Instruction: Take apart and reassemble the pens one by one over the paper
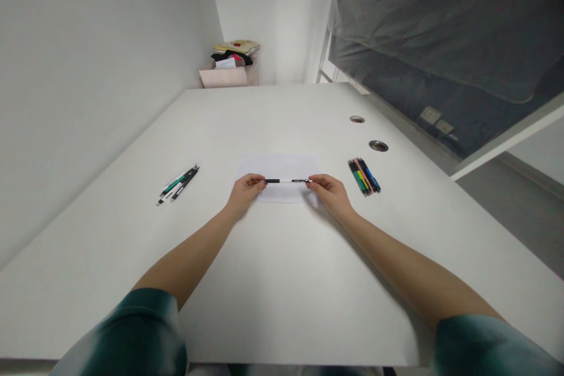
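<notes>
A black and white pen (285, 181) lies level between my two hands, above a white sheet of paper (278, 162). My left hand (245, 192) pinches its black end between thumb and fingers. At the other end, by the clip, my right hand (330, 192) pinches it the same way. Off to the left of the paper, several pens (178, 184) in black, white and green lie in a loose bunch. On the right, several pens and markers (364, 177) in black, green, yellow, pink and blue lie side by side.
The white table (282, 288) runs along a wall on the left. Two round metal-rimmed grommets (378, 145) sit near its right edge. A pale box (224, 77) with cloth items stands at the far end. Dark fabric (440, 29) hangs at the upper right.
</notes>
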`<state>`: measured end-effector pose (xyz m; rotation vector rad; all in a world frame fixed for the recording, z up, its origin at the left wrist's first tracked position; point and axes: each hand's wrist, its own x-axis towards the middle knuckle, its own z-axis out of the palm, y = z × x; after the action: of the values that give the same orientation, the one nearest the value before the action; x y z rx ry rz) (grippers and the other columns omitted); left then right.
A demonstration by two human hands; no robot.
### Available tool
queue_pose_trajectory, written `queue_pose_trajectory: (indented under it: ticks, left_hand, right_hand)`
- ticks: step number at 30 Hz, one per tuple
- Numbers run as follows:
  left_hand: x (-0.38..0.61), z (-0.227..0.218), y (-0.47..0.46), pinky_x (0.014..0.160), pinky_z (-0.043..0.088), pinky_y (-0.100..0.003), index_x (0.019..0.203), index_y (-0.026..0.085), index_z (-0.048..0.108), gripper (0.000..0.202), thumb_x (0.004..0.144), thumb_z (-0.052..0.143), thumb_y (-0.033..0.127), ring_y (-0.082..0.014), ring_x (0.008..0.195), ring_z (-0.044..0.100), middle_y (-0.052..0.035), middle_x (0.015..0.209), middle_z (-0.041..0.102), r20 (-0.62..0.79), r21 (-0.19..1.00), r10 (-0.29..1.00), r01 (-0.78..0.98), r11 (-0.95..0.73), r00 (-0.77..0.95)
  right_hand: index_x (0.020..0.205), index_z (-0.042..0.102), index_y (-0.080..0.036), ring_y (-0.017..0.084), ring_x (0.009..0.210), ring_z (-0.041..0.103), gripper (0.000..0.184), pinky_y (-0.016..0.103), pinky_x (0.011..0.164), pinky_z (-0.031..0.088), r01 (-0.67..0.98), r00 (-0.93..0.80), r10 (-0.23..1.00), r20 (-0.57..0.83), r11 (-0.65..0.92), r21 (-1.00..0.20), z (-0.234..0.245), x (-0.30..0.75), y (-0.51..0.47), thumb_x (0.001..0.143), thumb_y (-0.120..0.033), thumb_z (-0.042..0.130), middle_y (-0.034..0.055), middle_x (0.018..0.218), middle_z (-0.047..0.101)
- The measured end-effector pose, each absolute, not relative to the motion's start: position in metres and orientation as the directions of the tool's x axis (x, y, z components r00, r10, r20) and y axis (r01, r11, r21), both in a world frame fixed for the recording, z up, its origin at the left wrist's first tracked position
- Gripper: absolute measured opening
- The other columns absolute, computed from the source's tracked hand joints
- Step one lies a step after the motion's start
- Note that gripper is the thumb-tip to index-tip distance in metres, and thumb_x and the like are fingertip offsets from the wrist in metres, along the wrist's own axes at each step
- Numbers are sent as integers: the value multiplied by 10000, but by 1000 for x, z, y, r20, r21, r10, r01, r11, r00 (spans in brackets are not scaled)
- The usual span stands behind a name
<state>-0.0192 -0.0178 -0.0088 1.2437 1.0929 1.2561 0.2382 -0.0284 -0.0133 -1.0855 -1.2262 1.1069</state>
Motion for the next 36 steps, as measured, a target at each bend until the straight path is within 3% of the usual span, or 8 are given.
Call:
queue_pose_trajectory:
  ticks: [12, 22, 36]
  left_hand:
    - [-17, -8, -20, 849, 514, -349, 872, 148, 685, 344, 629, 801, 362, -164, 766, 674, -51, 778, 718, 90, 991, 996, -105, -86, 26]
    - [-19, -11, -19, 814, 514, -347, 857, 149, 718, 296, 689, 745, 391, -194, 812, 660, -79, 862, 730, 236, 963, 971, 140, -228, -39]
    - [-20, -12, -16, 803, 501, -339, 853, 149, 707, 278, 685, 731, 370, -185, 798, 645, -78, 856, 722, 221, 966, 975, 141, -215, -24]
  right_hand:
    - [819, 687, -207, 198, 763, 655, 324, 386, 798, 499, -18, 31, 988, 152, 153, -988, -12, 238, -28, 625, -444, 794, 45, 781, 716]
    - [844, 681, -192, 179, 739, 609, 297, 343, 717, 475, 127, 55, 971, 233, 225, -966, -19, 240, -23, 704, -454, 697, 56, 807, 700]
    - [840, 687, -184, 172, 704, 584, 284, 333, 698, 464, 164, 61, 973, 223, 211, -964, -19, 240, -23, 701, -431, 673, 51, 781, 690]
